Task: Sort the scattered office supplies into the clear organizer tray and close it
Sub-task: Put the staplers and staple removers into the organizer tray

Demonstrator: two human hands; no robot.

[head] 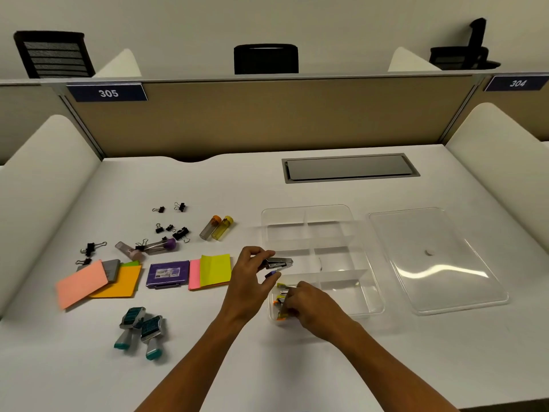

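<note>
The clear organizer tray [309, 214] lies open right of centre, its clear lid [436, 257] flat on the desk beside it. My left hand [252, 278] holds a small grey stapler [279, 262] with a purple base just above the tray's near-left edge. My right hand [309, 304] reaches into the near-left compartment, fingers curled on small staplers [280, 301] with orange and yellow parts. Scattered to the left are black binder clips [170, 226], two vials [217, 227], sticky notes [215, 269], a purple ink pad [167, 274] and teal stamps [142, 330].
More sticky note pads [98, 281] and a grey eraser-like block lie at far left. Two more vials [148, 247] lie among the clips. A grey cable hatch [350, 168] is set into the desk at the back. White dividers flank the desk.
</note>
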